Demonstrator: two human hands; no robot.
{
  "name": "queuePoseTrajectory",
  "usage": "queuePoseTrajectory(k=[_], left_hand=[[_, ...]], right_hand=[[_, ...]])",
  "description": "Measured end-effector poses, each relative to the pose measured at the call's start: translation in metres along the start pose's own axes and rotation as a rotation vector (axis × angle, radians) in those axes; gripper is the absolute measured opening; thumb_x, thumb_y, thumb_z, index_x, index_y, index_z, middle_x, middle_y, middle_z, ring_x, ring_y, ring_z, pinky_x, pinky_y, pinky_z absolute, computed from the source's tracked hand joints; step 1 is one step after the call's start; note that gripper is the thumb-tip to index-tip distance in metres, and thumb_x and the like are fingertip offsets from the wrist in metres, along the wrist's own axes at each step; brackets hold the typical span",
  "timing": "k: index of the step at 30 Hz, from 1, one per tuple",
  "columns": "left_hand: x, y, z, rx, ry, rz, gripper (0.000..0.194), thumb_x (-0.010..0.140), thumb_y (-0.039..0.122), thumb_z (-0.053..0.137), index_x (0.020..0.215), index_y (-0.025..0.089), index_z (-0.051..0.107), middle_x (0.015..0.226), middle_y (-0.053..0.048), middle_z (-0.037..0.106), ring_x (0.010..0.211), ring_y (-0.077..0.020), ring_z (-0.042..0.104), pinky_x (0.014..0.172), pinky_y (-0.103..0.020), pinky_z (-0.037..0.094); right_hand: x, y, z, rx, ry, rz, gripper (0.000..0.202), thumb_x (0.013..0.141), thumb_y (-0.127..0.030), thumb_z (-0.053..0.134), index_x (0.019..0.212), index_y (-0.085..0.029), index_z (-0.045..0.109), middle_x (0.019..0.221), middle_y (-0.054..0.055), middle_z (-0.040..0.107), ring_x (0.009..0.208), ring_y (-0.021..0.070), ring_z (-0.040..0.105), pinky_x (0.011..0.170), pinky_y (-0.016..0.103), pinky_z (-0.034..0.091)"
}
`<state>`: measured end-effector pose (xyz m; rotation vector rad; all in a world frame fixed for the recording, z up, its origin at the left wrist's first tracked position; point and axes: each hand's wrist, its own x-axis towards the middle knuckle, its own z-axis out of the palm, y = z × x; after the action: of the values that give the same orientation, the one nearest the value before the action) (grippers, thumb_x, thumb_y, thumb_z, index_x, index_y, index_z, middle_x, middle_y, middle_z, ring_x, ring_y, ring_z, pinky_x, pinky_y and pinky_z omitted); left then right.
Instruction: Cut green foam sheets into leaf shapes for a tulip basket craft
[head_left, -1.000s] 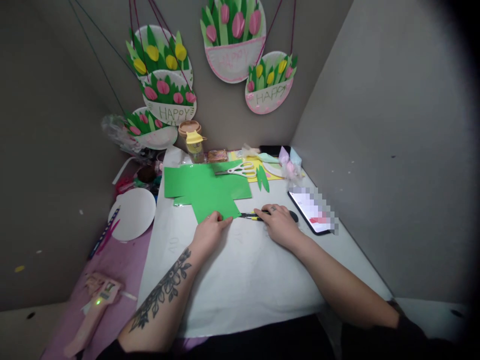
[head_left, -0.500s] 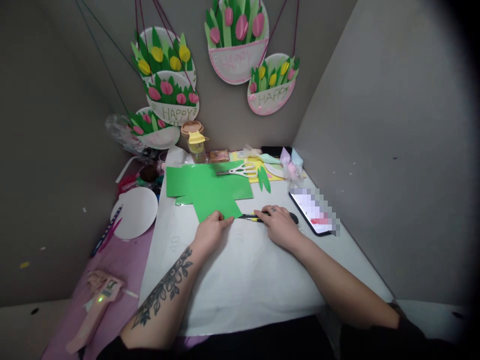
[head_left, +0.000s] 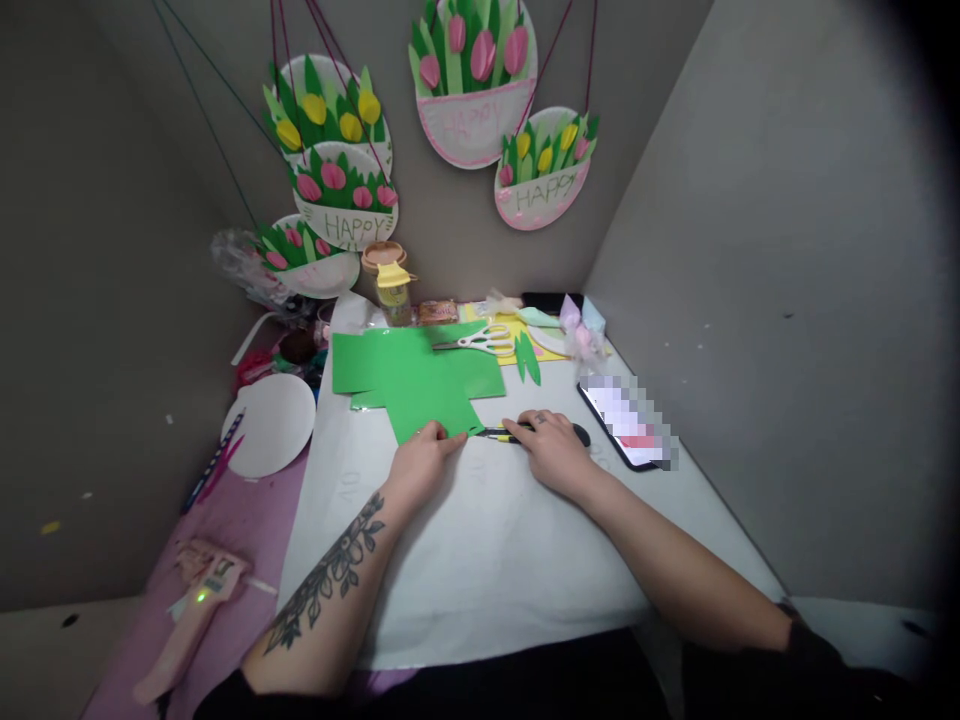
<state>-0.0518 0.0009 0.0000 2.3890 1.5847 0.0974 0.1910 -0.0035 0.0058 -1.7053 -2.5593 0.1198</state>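
Note:
My left hand (head_left: 422, 463) rests on the near edge of a green paper sheet (head_left: 431, 395) that lies on the white table cover (head_left: 480, 560). Its fingers press the sheet's corner flat. My right hand (head_left: 551, 448) lies over a dark tool with a yellow and black tip (head_left: 496, 434) on the table, fingers curled on it, its tip pointing at the green sheet. More green paper (head_left: 360, 362) lies under and behind the sheet.
White scissors (head_left: 480, 340) lie on the far green paper. A phone (head_left: 626, 422) sits at the right, a white paper plate (head_left: 271, 424) and a pink glue gun (head_left: 191, 615) at the left. A jar (head_left: 391, 282) and paper-plate tulip crafts (head_left: 469, 85) fill the back wall.
My right hand has shifted slightly left with the tool, closer to the green sheet. The view has tilted a little since a second ago.

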Motion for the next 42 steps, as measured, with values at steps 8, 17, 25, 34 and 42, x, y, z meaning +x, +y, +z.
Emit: queuePoseTrajectory(k=[8, 17, 25, 34, 42], left_hand=[[0.000, 0.002, -0.004, -0.036, -0.016, -0.021, 0.038, 0.095, 0.032, 0.036, 0.124, 0.038, 0.059, 0.102, -0.004, 0.055, 0.089, -0.0197, 0.051, 0.075, -0.027, 0.037], [0.000, 0.004, -0.006, -0.072, -0.041, -0.054, 0.038, 0.094, 0.030, 0.037, 0.124, 0.037, 0.059, 0.105, -0.004, 0.055, 0.093, -0.0194, 0.051, 0.081, -0.027, 0.038], [-0.001, 0.005, -0.007, -0.052, -0.028, -0.044, 0.037, 0.094, 0.033, 0.037, 0.122, 0.036, 0.061, 0.101, -0.004, 0.056, 0.089, -0.0192, 0.051, 0.079, -0.027, 0.038], [-0.001, 0.004, -0.008, -0.134, -0.048, -0.105, 0.041, 0.093, 0.023, 0.035, 0.124, 0.033, 0.060, 0.107, -0.005, 0.058, 0.095, -0.0190, 0.053, 0.084, -0.028, 0.040], [0.000, 0.005, -0.007, -0.115, 0.000, -0.126, 0.040, 0.094, 0.019, 0.034, 0.126, 0.027, 0.056, 0.110, -0.006, 0.059, 0.098, -0.0183, 0.057, 0.085, -0.027, 0.040]], right_hand=[[-0.004, 0.002, 0.000, 0.018, -0.015, -0.001, 0.055, 0.082, -0.006, 0.042, 0.132, -0.024, 0.054, 0.121, 0.012, 0.058, 0.109, 0.0252, 0.046, 0.088, 0.036, 0.028], [0.000, -0.005, -0.002, 0.002, -0.030, -0.002, 0.057, 0.081, -0.006, 0.044, 0.134, -0.025, 0.052, 0.123, 0.012, 0.056, 0.110, 0.0259, 0.046, 0.088, 0.037, 0.028], [-0.004, -0.004, 0.000, 0.032, -0.014, -0.018, 0.058, 0.080, -0.005, 0.042, 0.134, -0.025, 0.052, 0.120, 0.012, 0.057, 0.109, 0.0251, 0.046, 0.089, 0.036, 0.028], [-0.004, -0.009, 0.000, 0.020, -0.021, -0.010, 0.055, 0.082, -0.006, 0.042, 0.133, -0.023, 0.053, 0.120, 0.012, 0.058, 0.108, 0.0250, 0.046, 0.089, 0.036, 0.028], [-0.003, -0.016, 0.003, 0.011, -0.028, -0.031, 0.057, 0.082, -0.006, 0.042, 0.135, -0.023, 0.051, 0.121, 0.012, 0.057, 0.108, 0.0251, 0.046, 0.088, 0.036, 0.029]])
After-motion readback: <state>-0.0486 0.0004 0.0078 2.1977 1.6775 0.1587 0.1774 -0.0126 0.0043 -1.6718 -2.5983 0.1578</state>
